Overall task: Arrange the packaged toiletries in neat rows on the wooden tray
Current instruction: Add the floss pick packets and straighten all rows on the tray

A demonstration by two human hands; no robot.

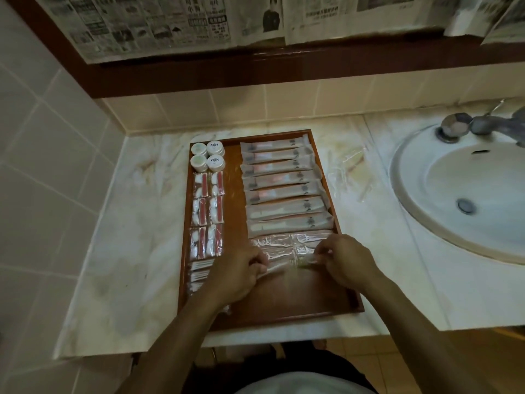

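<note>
Most of the wooden tray (329,183) is filled, long sachets (284,191) in a stack, small packets (207,211) and round pots (207,156) lined up left; left hand (241,275) and right hand (345,260) pinch a clear-wrapped packet (287,265) by its ends, fingers curled, below the clear ones; near rows look unfilled; more clear wrappers (349,172) wait beside the basin (460,194).

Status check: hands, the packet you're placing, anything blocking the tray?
Left hand and right hand pinch a clear packet, one end each. Packet over wooden tray, below the clear-packet row. Nothing blocking.
</note>
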